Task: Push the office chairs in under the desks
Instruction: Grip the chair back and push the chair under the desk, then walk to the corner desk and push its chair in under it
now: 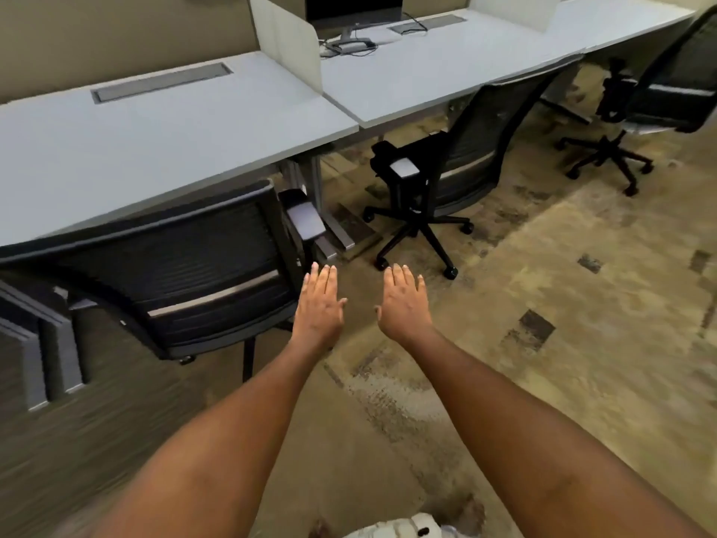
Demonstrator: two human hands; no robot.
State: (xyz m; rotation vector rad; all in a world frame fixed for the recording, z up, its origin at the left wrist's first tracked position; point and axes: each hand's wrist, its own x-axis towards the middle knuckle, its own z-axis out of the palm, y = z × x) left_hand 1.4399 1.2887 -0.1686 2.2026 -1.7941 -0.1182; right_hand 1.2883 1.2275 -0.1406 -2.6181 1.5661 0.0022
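Observation:
Three black mesh-backed office chairs stand along a row of grey desks [155,149]. The nearest chair [186,281] sits at the left desk, its back close to the desk edge. The middle chair [465,161] is turned sideways, partly under the second desk [426,79]. The far chair [667,87] stands out from the third desk at the upper right. My left hand [320,304] and my right hand [403,300] are stretched out flat, palms down, fingers straight, holding nothing. The left hand is just right of the nearest chair's back, apart from it.
A monitor [353,9] with cables stands on the second desk. White divider panels [291,44] separate the desks. Desk legs [322,211] stand between the first two chairs. Patterned carpet [562,304] spreads open to the right. Grey furniture [38,343] sits at the left edge.

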